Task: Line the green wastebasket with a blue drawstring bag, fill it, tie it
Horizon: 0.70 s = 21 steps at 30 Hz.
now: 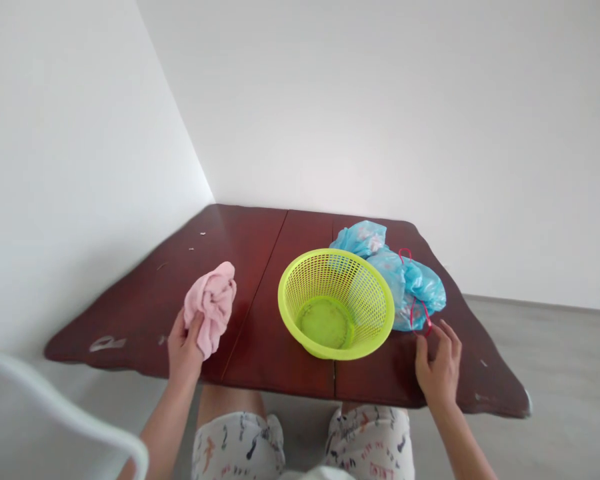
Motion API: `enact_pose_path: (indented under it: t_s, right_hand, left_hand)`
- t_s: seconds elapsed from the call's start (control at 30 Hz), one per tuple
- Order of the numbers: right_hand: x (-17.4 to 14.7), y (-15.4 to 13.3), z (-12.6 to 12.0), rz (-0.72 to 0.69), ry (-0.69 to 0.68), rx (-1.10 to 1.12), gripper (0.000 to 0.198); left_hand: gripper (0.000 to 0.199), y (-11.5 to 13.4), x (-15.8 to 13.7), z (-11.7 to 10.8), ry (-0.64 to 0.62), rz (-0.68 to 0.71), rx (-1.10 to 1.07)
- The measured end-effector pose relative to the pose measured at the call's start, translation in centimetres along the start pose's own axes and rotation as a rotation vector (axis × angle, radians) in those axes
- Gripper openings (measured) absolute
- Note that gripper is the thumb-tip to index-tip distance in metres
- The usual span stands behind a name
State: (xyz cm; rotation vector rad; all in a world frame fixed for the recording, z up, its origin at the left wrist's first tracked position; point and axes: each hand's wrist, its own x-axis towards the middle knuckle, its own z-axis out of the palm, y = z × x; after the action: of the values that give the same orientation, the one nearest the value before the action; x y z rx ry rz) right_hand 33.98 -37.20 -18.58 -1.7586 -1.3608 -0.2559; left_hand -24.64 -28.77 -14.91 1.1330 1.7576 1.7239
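A crumpled pink cloth (211, 305) is gripped in my left hand (186, 347), raised over the left part of the dark red table (260, 357). To its right stands a lime-green plastic basket (325, 320) with mesh sides; nothing lies inside it. My right hand (440, 363) is at the table's front right, fingers apart, with thumb and fingers just below a red drawstring (421, 313). That string belongs to a blue plastic bag (405, 283) behind the basket's right side. Whether my fingertips touch the string I cannot tell.
Another blue bag part (363, 239) with something pale inside lies behind the basket. White walls (355, 120) border the table's left and back. Pale floor (555, 360) is at the right. A white curved rail (70, 410) shows at lower left.
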Motion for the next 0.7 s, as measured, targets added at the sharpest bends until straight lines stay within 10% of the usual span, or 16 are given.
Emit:
enact_pose_path:
  t_s: [0.23, 0.47, 0.57, 0.7]
  right_hand:
    - [0.9, -10.1, -5.1, 0.013, 0.120, 0.220, 0.058]
    - [4.8, -23.2, -5.6, -0.204, -0.480, 0.887, 0.103]
    - [6.2, -25.2, -3.4, -0.083, -0.459, 0.966, 0.098]
    - [9.3, -24.1, -1.0, -0.001, -0.457, 0.872, 0.081]
  left_hand:
    - [0.041, 9.8, -4.7, 2.4, 0.019, 0.076, -0.323]
    - [0.051, 19.9, -10.4, 11.6, -0.524, 0.331, -0.409]
    - [0.058, 22.8, -12.2, 14.2, -0.792, 0.650, -0.208]
    - [0.068, 21.7, -11.3, 12.8, -0.802, 0.845, 0.176]
